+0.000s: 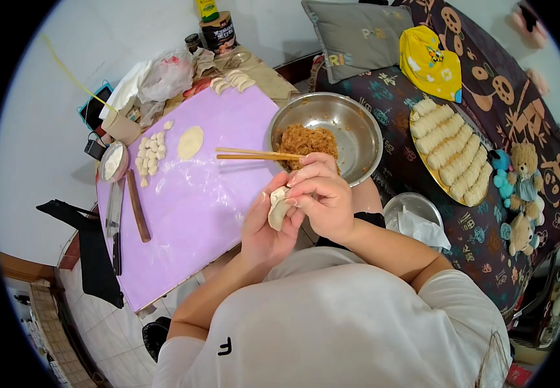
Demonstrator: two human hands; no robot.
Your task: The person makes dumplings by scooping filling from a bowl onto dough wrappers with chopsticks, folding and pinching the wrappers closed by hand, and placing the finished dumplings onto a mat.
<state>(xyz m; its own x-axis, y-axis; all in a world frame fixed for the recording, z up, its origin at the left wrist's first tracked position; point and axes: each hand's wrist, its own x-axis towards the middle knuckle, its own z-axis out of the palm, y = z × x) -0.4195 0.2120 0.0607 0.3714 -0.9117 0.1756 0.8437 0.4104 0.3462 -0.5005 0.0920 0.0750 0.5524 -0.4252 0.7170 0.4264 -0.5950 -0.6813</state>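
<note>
A half-folded dumpling [278, 210] is held between my two hands in front of my chest. It rests on my left hand [264, 223], whose fingers curl round it. My right hand [324, 197] pinches its upper edge and also holds a pair of wooden chopsticks [247, 154], which point left over the purple mat [196, 213]. Just beyond my hands is a steel bowl [365, 142] with brown filling [307, 141] inside. One flat round wrapper [190, 142] lies on the mat.
Left on the mat are dough pieces [151, 153], a rolling pin [137, 207], a knife [116, 223] and a flour bowl [113, 161]. Folded dumplings [233, 81] sit at the far edge. A tray of dumplings [451, 150] and a smaller metal bowl [412, 204] are at right.
</note>
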